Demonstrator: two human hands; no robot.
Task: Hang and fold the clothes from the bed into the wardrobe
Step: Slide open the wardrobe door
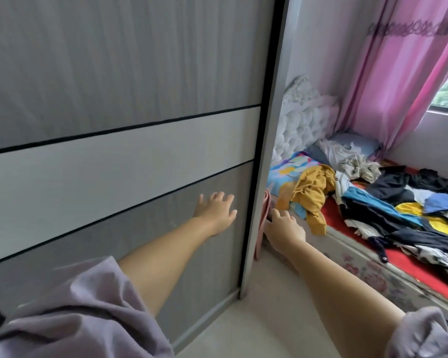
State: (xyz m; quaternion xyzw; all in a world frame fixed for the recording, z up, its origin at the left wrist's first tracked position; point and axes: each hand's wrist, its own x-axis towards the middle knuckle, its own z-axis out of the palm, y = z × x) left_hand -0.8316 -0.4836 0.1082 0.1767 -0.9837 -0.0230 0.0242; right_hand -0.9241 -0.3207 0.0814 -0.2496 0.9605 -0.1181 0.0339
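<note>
task barely started — wardrobe door (119, 130) looks closed, nothing hung or folded in view. left hand (216, 211) flat on the door's lower panel, fingers spread, holding nothing. right hand (285, 228) at the door's edge (263, 177), fingers curled toward it; can't tell if it's actually gripping. clothes (398, 202) all piled loose on the bed (373, 270) — everything's left to do.

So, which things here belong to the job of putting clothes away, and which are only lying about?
Job:
- wardrobe sliding door, left hand flat on it
- right hand at the door edge
- pile of clothes on the bed
- mustard garment

Not part of it:
- pink curtain
- tufted headboard
- pillow
</note>
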